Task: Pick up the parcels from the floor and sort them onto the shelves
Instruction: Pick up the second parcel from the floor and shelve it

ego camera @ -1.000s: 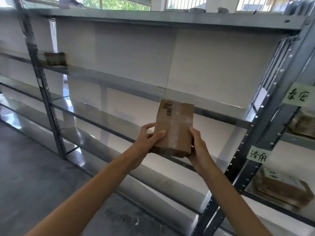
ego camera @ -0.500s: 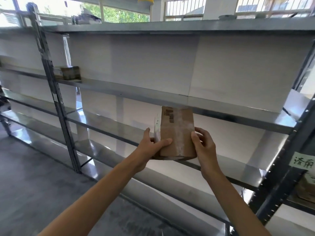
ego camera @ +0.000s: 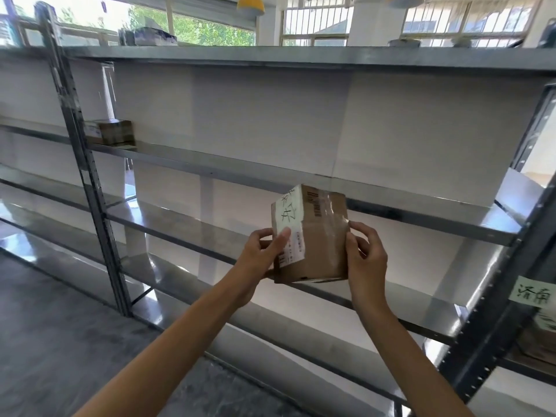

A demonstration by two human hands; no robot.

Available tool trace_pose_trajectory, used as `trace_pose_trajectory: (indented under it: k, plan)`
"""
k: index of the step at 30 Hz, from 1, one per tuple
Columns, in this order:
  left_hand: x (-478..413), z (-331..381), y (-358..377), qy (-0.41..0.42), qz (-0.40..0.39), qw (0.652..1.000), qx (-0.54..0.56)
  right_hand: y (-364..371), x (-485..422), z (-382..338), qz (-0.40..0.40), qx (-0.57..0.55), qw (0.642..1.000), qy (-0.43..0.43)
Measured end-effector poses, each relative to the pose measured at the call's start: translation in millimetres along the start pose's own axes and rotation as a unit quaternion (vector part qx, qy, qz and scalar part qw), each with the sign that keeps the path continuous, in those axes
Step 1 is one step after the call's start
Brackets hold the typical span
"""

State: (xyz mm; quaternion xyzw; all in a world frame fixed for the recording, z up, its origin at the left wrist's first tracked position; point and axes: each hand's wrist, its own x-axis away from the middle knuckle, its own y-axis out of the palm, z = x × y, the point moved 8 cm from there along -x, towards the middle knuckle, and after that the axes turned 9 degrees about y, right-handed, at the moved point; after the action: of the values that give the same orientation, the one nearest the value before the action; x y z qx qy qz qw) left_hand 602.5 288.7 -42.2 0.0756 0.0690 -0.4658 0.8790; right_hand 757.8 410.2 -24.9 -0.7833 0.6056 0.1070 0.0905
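- Grey metal shelving (ego camera: 270, 179) runs across the room under bright barred windows, its boards mostly bare.
- One small box (ego camera: 115, 132) already sits far left on an upper board, and more parcels (ego camera: 541, 335) show in the next bay by a green handwritten tag (ego camera: 531, 292).
- Held up in front of the middle boards is a brown parcel (ego camera: 316, 236), its white label turned toward the person.
- Left hand (ego camera: 261, 254) grips the labelled side, thumb on the paper; right hand (ego camera: 365, 254) pinches the opposite edge.
- This parcel is not yet shelved; my guess is the label is being read to choose a spot.
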Motion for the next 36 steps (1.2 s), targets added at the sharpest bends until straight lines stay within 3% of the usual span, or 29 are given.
trace_pose_trajectory:
  k: [12, 23, 30, 36]
  plan:
    - [-14.6, 11.3, 14.2, 0.039, 0.004, 0.999, -0.036, 0.2, -20.0, 12.6, -0.010, -0.053, 0.996, 0.071]
    - [-17.1, 4.1, 35.6, 0.020, -0.057, 0.998, 0.016, 2.0, -17.2, 17.9, -0.052, -0.016, 0.995, 0.080]
    - [-23.3, -5.0, 33.8, 0.015, -0.015, 0.999, 0.027, 6.3, -21.5, 23.2, -0.104, 0.055, 0.987, 0.105]
    - [-34.2, -4.6, 23.3, 0.019, 0.053, 0.997, 0.050, 13.7, -14.5, 17.8, -0.157, 0.078, 0.982, 0.065]
